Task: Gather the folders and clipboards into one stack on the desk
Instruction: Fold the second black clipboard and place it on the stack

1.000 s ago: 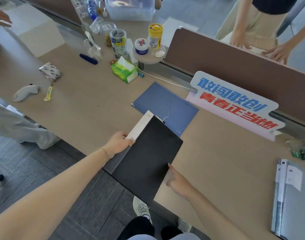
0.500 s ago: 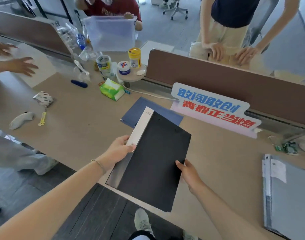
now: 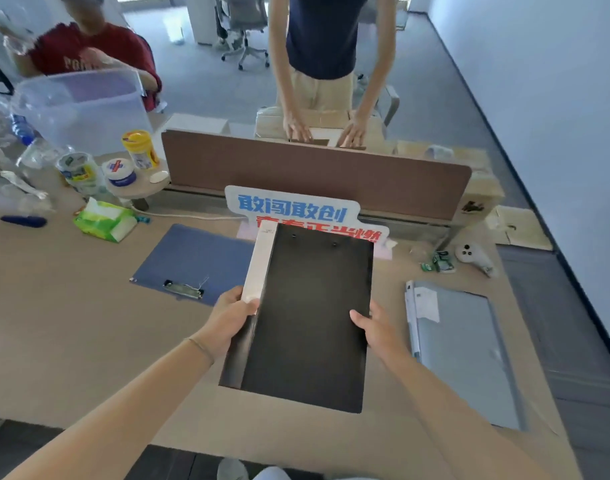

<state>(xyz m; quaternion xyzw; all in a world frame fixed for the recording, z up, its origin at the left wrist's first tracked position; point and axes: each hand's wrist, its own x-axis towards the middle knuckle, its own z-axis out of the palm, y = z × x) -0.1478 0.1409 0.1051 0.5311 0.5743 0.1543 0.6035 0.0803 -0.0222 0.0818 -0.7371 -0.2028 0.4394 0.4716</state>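
Observation:
I hold a black folder (image 3: 310,317) with a white spine label above the desk (image 3: 71,341), roughly in the middle. My left hand (image 3: 230,320) grips its left spine edge. My right hand (image 3: 372,329) grips its right edge. A blue clipboard (image 3: 196,258) with a metal clip lies flat on the desk to the left, partly hidden behind the black folder. A grey folder (image 3: 466,351) with papers along its spine lies flat to the right, near the desk's end.
A white sign (image 3: 293,209) with blue and red characters stands behind the folder against a brown divider (image 3: 314,171). A green tissue pack (image 3: 104,221), jars, bottles and a clear bin (image 3: 81,109) crowd the far left. Two people are beyond the divider.
The black folder has moved up and right, away from the desk's near edge, and now hangs squarer between the clipboard and the grey folder. My right hand has closed on its right edge.

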